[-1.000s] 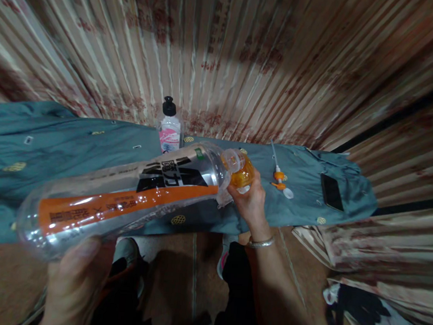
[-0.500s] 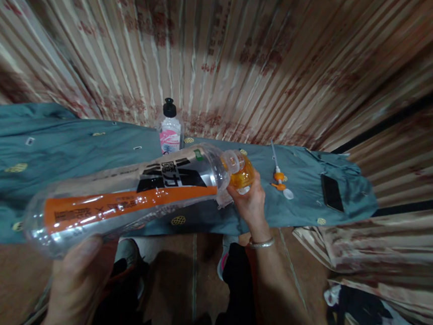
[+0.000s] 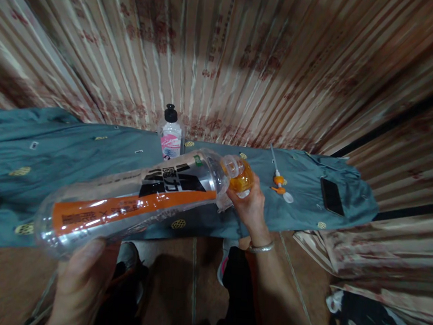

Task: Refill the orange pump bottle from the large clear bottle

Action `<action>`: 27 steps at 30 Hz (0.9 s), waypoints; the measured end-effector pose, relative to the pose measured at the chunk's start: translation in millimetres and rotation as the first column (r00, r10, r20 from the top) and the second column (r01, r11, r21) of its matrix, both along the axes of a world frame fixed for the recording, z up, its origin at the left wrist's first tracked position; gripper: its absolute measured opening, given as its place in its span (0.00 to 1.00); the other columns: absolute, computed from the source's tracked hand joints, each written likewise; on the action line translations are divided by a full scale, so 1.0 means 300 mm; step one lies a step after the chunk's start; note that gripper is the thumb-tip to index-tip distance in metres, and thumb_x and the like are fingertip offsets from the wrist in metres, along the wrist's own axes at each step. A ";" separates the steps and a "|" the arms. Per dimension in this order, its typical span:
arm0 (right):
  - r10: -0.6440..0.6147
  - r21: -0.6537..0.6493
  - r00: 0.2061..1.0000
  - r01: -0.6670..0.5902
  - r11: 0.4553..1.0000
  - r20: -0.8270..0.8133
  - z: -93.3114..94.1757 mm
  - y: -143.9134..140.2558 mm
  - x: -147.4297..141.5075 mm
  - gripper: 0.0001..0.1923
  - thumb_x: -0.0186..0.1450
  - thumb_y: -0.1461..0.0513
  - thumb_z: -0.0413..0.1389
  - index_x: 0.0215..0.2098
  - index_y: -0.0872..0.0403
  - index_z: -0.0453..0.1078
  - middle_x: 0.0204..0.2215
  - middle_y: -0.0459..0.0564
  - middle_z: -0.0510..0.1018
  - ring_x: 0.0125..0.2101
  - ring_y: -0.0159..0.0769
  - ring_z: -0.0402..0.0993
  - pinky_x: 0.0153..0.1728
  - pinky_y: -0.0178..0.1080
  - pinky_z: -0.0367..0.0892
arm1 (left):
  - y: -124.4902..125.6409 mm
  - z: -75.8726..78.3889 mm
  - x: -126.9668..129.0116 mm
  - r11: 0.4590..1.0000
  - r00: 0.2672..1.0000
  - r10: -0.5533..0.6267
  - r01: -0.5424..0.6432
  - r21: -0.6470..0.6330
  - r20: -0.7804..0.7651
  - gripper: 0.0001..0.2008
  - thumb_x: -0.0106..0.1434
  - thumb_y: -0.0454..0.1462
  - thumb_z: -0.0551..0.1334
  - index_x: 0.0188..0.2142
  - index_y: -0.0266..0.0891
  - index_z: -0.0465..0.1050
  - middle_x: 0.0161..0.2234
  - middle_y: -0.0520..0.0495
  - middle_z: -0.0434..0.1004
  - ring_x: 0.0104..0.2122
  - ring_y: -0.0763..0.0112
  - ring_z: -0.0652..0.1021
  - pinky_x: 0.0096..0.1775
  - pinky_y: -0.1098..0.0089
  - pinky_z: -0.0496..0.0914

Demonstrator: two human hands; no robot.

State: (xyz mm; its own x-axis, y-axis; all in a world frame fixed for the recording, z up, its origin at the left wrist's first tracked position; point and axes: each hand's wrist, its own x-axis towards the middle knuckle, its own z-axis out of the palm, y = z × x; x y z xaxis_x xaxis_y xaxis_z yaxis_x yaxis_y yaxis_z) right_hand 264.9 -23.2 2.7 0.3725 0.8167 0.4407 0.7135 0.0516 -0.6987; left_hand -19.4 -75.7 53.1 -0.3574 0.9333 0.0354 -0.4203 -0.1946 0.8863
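My left hand grips the lower part of a large clear plastic bottle with an orange, black and silver label. The bottle is tilted on its side, its neck pointing right. My right hand is closed around a smaller bottle of amber-orange plastic, held at the large bottle's neck. The two mouths meet or nearly meet; exact contact is hard to make out. On the cloth to the right lies an orange pump top with a long pale tube, beside a small clear cap.
A clear bottle with a black cap and pink-white label stands at the back of the green cloth-covered surface. A dark phone lies at its right end. Patterned curtains hang behind. Dark and white fabric lies lower right.
The large bottle's base has shifted slightly right with my left hand. Both hands keep their holds, and the view has moved a little.
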 end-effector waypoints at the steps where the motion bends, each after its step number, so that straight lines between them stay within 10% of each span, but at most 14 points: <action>1: -0.001 0.001 1.000 0.001 1.000 0.001 -0.001 0.000 0.000 0.35 0.55 0.55 0.67 0.57 0.53 0.63 0.51 0.57 0.80 0.49 0.49 0.80 0.48 0.48 0.76 | -0.001 0.008 0.006 0.999 1.000 0.028 -0.028 -0.024 0.002 0.15 0.51 0.43 0.71 0.40 0.48 0.81 0.38 0.55 0.83 0.38 0.64 0.80 0.37 0.70 0.82; 14: 0.037 0.024 0.999 -0.038 0.999 0.022 -0.012 -0.002 0.006 0.36 0.58 0.54 0.65 0.61 0.53 0.61 0.52 0.57 0.79 0.50 0.47 0.79 0.50 0.48 0.75 | 0.024 0.028 0.017 0.993 0.996 0.087 -0.086 -0.081 0.018 0.17 0.39 0.46 0.75 0.29 0.46 0.80 0.28 0.56 0.80 0.29 0.65 0.78 0.35 0.65 0.81; 27: 0.038 -0.003 0.999 -0.038 0.999 -0.008 -0.006 -0.002 0.006 0.38 0.55 0.55 0.68 0.60 0.53 0.61 0.53 0.58 0.79 0.52 0.49 0.78 0.52 0.49 0.75 | 0.030 0.048 0.031 0.996 0.998 0.061 -0.060 -0.066 0.023 0.30 0.38 0.46 0.76 0.44 0.51 0.79 0.42 0.50 0.83 0.47 0.50 0.80 0.44 0.58 0.80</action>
State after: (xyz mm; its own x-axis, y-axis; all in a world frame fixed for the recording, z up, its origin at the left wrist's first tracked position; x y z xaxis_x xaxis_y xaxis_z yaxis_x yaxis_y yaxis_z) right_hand 266.7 -23.9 0.9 0.3445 0.8318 0.4352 0.7056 0.0764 -0.7045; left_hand -10.2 -66.7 67.4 -0.4132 0.9100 -0.0342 -0.4313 -0.1624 0.8875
